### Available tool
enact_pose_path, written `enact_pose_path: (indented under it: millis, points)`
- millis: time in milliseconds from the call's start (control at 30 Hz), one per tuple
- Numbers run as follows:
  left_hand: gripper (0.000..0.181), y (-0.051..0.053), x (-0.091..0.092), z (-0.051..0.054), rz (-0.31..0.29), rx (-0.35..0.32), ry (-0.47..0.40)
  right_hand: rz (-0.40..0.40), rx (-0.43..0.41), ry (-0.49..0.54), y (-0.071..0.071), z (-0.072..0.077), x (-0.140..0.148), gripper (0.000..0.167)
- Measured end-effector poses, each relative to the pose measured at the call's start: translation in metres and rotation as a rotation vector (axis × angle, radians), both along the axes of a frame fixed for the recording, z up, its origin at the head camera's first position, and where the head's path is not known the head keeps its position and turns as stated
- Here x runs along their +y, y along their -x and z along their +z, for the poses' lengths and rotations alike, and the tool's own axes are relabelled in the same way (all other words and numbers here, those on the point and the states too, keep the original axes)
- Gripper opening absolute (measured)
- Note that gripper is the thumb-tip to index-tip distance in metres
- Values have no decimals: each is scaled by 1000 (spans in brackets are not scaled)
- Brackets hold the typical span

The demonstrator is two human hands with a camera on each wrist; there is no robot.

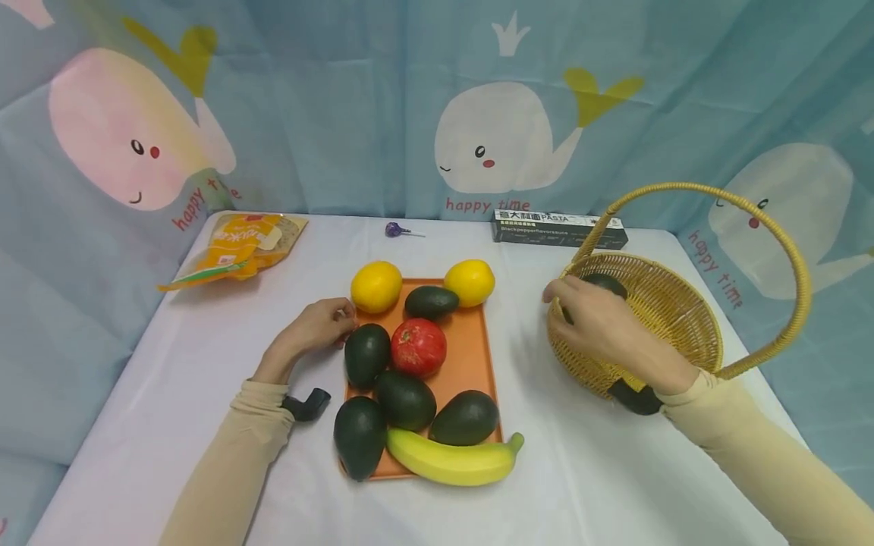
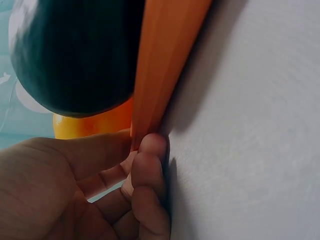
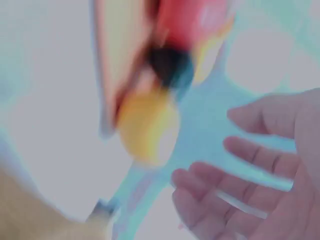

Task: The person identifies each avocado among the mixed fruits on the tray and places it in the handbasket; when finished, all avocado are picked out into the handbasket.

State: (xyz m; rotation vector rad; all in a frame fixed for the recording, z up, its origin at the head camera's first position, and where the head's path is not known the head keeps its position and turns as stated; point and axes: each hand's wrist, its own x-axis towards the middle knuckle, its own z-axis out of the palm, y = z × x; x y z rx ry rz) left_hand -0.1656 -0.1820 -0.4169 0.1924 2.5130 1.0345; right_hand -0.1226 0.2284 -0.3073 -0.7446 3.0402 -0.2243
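Note:
On the left edge of an orange tray (image 1: 471, 356), my left hand (image 1: 316, 327) pinches the rim between thumb and fingers, as the left wrist view shows. The tray carries several dark green avocados (image 1: 367, 355), a red pomegranate (image 1: 419, 347), a banana (image 1: 454, 459) along the near edge and two yellow, lemon-like fruits (image 1: 377, 287) at the far corners. Over the left rim of a wicker basket (image 1: 683, 318) is my right hand (image 1: 592, 317). Its fingers (image 3: 250, 192) are spread with nothing between them. A dark avocado (image 1: 605, 284) lies in the basket, partly hidden by that hand.
At the back left lies an orange-and-clear food bag (image 1: 249, 246). A purple lollipop (image 1: 399, 230) is at the back middle, with a black pasta box (image 1: 556, 230) behind the basket. The basket's tall handle (image 1: 795, 280) arches up on the right. A whale-print curtain (image 1: 341, 114) surrounds the table.

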Motion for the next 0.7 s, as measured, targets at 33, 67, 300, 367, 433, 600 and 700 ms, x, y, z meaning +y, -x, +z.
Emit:
enact_pose_path:
  millis: [33, 67, 300, 367, 433, 600, 700]
  points:
    - [17, -1, 0, 0, 4, -1, 3, 82, 29, 21, -8, -2, -11, 23]
    - [17, -1, 0, 0, 3, 1, 5, 178, 40, 36, -16, -6, -21, 26]
    - [16, -5, 1, -6, -1, 5, -1, 645, -107, -36, -58, -43, -63, 49]
    - [16, -6, 0, -7, 0, 11, -6, 669, -141, -67, -63, -52, -68, 50]
    - [15, -7, 0, -7, 6, 13, -8, 673, -143, -76, -65, -58, -71, 51]
    - [15, -6, -1, -8, 6, 15, -7, 635, -121, -46, -63, -60, -68, 54]
    - [16, -5, 0, -8, 6, 17, -3, 570, -101, -3, -60, -48, -59, 57]
